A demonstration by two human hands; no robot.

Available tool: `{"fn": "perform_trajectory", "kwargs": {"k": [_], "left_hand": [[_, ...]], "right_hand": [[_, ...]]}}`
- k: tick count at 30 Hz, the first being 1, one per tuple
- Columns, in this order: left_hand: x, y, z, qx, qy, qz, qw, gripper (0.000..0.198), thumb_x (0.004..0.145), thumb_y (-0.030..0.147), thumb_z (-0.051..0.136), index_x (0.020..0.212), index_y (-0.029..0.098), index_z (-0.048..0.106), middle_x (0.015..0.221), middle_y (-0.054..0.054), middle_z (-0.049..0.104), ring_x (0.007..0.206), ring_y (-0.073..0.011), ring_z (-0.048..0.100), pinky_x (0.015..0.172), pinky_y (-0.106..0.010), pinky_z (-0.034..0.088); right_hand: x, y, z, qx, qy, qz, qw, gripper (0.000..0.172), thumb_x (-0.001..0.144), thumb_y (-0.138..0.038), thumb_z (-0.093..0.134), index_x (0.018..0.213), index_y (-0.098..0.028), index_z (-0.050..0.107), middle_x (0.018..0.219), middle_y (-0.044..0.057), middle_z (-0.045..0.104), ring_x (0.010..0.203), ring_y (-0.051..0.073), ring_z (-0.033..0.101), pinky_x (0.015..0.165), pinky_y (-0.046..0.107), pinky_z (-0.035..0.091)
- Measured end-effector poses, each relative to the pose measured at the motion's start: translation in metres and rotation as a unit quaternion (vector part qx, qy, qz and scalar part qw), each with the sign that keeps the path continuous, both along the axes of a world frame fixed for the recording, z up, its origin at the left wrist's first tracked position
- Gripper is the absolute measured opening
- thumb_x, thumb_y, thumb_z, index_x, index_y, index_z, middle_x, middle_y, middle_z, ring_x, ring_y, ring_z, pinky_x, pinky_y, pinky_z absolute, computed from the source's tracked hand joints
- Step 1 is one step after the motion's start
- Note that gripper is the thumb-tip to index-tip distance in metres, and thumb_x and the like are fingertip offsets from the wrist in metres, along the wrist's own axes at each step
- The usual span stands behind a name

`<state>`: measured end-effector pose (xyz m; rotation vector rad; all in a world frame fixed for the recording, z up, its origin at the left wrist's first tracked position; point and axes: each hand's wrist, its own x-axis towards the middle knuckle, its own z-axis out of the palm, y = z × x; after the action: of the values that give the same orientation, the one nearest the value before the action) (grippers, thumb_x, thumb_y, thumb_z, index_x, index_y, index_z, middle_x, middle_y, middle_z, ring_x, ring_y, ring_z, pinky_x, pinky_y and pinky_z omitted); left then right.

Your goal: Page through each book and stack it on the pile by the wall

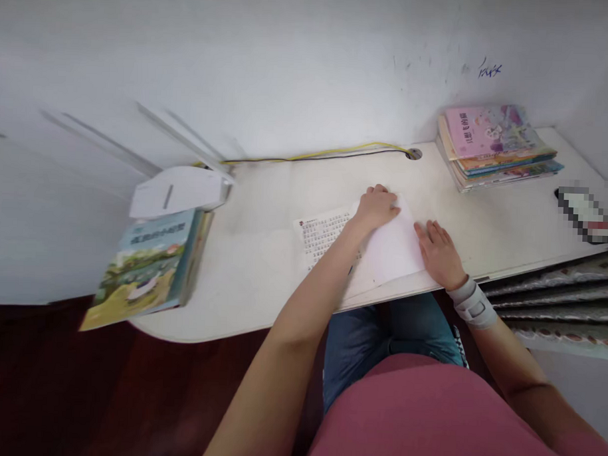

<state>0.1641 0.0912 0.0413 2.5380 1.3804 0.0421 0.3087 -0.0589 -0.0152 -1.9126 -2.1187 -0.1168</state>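
A printed page (319,236) with rows of characters lies on the desk in front of me, joined or laid beside a blank white sheet (395,251); I cannot tell which. My left hand (378,207) rests on the upper part of the white sheet, fingers slightly bent and thumb apart. Its forearm crosses over the printed page and hides part of it. At the sheet's right edge, my right hand (439,254) lies flat with fingers stretched, its fingertips by the edge. A grey strap (473,303) is around my right wrist.
White desk (263,260) against a wall. At left, a picture book (146,259) tops a stack beside a white router (178,192) with antennas. More books (491,135) are piled at back right, near a blurred-out phone-like object (586,214). Cables (326,153) run along the wall to a hole.
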Motion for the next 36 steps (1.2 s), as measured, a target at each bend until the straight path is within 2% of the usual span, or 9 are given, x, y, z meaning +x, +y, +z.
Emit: {"fn": "perform_trajectory", "kwargs": {"k": [3, 6, 9, 12, 15, 18, 23, 30, 36], "left_hand": [[0.003, 0.008, -0.010, -0.002, -0.030, -0.022, 0.999, 0.040, 0.086, 0.035, 0.053, 0.121, 0.018, 0.063, 0.125, -0.013, 0.058, 0.123, -0.0277, 0.046, 0.106, -0.044, 0.036], [0.002, 0.004, -0.007, 0.020, -0.024, -0.030, 0.999, 0.045, 0.088, 0.036, 0.052, 0.127, 0.014, 0.059, 0.132, -0.016, 0.056, 0.128, -0.0288, 0.044, 0.109, -0.046, 0.032], [-0.011, -0.019, 0.005, 0.036, 0.014, -0.018, 0.999, 0.064, 0.091, 0.050, 0.046, 0.142, 0.011, 0.042, 0.152, -0.021, 0.033, 0.142, -0.0387, 0.024, 0.112, -0.058, 0.021], [-0.035, -0.050, 0.012, -0.022, 0.063, -0.024, 0.997, 0.084, 0.086, 0.066, 0.042, 0.150, 0.014, 0.027, 0.159, -0.020, 0.015, 0.144, -0.0457, 0.008, 0.111, -0.066, 0.015], [-0.050, -0.071, 0.008, -0.069, 0.066, -0.033, 0.995, 0.094, 0.081, 0.076, 0.038, 0.153, 0.019, 0.017, 0.161, -0.018, 0.006, 0.143, -0.0488, 0.006, 0.111, -0.065, 0.016], [-0.048, -0.073, -0.003, -0.064, 0.044, -0.041, 0.996, 0.096, 0.080, 0.079, 0.033, 0.154, 0.020, 0.015, 0.161, -0.015, 0.001, 0.142, -0.0506, 0.001, 0.111, -0.066, 0.012], [-0.030, -0.063, -0.016, -0.039, 0.027, -0.039, 0.998, 0.097, 0.079, 0.081, 0.030, 0.154, 0.020, 0.016, 0.162, -0.013, 0.000, 0.142, -0.0512, -0.003, 0.112, -0.067, 0.007], [-0.035, -0.071, -0.019, -0.033, 0.051, -0.055, 0.997, 0.092, 0.083, 0.078, 0.026, 0.153, 0.020, 0.021, 0.161, -0.011, 0.011, 0.144, -0.0462, -0.003, 0.113, -0.067, 0.004], [-0.028, -0.066, -0.021, -0.020, 0.046, -0.061, 0.997, 0.095, 0.082, 0.079, 0.028, 0.154, 0.017, 0.017, 0.161, -0.011, 0.011, 0.145, -0.0424, 0.000, 0.114, -0.064, 0.005]], "right_hand": [[0.001, 0.001, -0.002, -0.002, 0.012, 0.005, 1.000, 0.048, 0.099, -0.027, 0.031, 0.141, -0.011, 0.044, 0.142, 0.021, 0.048, 0.136, 0.029, 0.040, 0.109, 0.048, 0.035], [0.006, 0.001, -0.005, -0.001, 0.043, 0.018, 0.999, 0.052, 0.098, -0.038, 0.033, 0.140, -0.011, 0.045, 0.144, 0.022, 0.046, 0.137, 0.031, 0.038, 0.109, 0.051, 0.034], [0.019, 0.002, -0.004, -0.015, 0.055, 0.046, 0.997, 0.057, 0.096, -0.047, 0.035, 0.139, -0.011, 0.047, 0.147, 0.022, 0.041, 0.138, 0.032, 0.036, 0.109, 0.052, 0.034], [0.037, 0.009, 0.003, -0.049, 0.031, 0.059, 0.997, 0.066, 0.093, -0.057, 0.038, 0.141, -0.013, 0.044, 0.152, 0.022, 0.033, 0.141, 0.033, 0.031, 0.110, 0.053, 0.031], [0.053, 0.018, 0.009, -0.102, -0.004, 0.081, 0.991, 0.083, 0.086, -0.068, 0.041, 0.147, -0.013, 0.034, 0.154, 0.023, 0.029, 0.143, 0.035, 0.026, 0.111, 0.054, 0.027], [0.060, 0.024, 0.012, -0.140, -0.028, 0.116, 0.983, 0.092, 0.082, -0.075, 0.042, 0.148, -0.013, 0.031, 0.154, 0.024, 0.026, 0.144, 0.036, 0.023, 0.112, 0.055, 0.024], [0.061, 0.026, 0.009, -0.136, -0.031, 0.129, 0.982, 0.093, 0.080, -0.078, 0.041, 0.148, -0.016, 0.032, 0.155, 0.023, 0.025, 0.144, 0.036, 0.022, 0.111, 0.055, 0.023], [0.060, 0.025, 0.009, -0.139, -0.026, 0.121, 0.983, 0.093, 0.079, -0.078, 0.041, 0.148, -0.017, 0.033, 0.158, 0.022, 0.018, 0.145, 0.036, 0.017, 0.112, 0.055, 0.021], [0.059, 0.024, 0.013, -0.152, -0.037, 0.130, 0.979, 0.095, 0.079, -0.081, 0.037, 0.149, -0.017, 0.031, 0.157, 0.022, 0.021, 0.145, 0.037, 0.017, 0.112, 0.055, 0.020]]}}
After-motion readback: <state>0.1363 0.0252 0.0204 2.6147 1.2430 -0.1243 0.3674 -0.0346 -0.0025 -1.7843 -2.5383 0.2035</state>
